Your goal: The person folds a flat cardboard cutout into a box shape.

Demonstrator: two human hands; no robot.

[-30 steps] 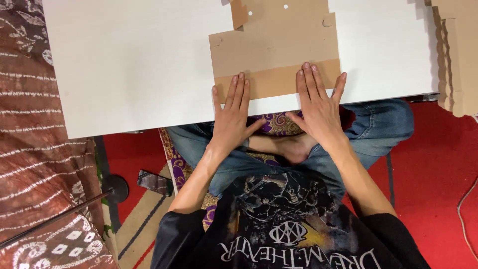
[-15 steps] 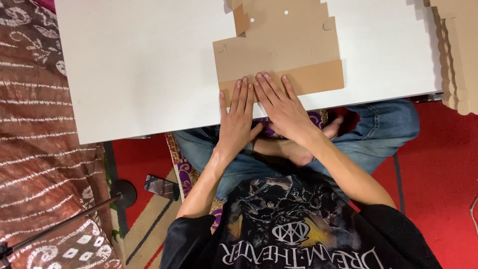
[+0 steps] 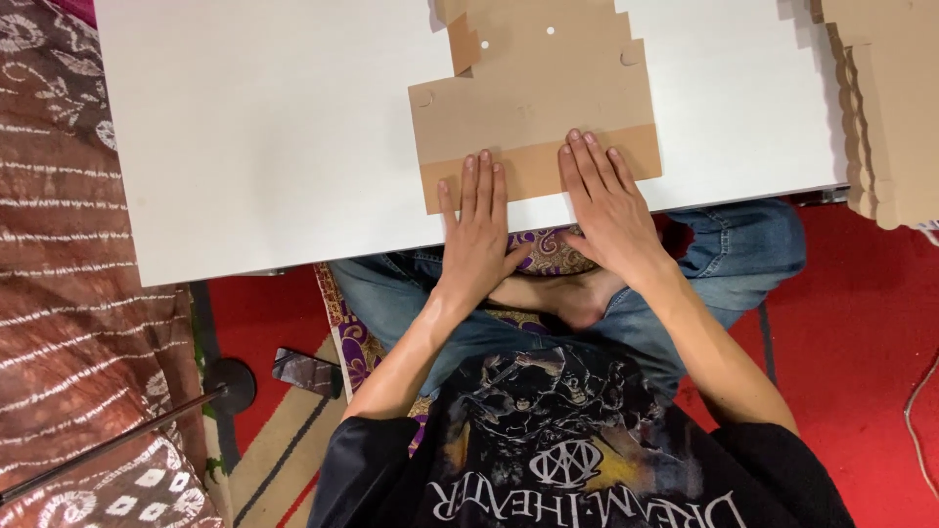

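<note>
A flat brown cardboard box blank (image 3: 533,93) lies on the white table (image 3: 264,127), with a lighter folded strip (image 3: 533,168) along its near edge. My left hand (image 3: 479,230) lies flat, fingers together, pressing the left part of that strip. My right hand (image 3: 608,210) lies flat next to it, fingers slightly spread, pressing the strip's right part. Both palms hang over the table's front edge. Neither hand grips anything.
A stack of more cardboard blanks (image 3: 885,98) sits at the table's right end. A patterned brown cloth (image 3: 68,323) is on the left, a dark stand base (image 3: 230,383) and a phone (image 3: 305,372) on the red floor (image 3: 861,342).
My right hand slid left along the folded strip toward my left hand, then back out a little to the right. The left hand stayed pressed on the strip.
</note>
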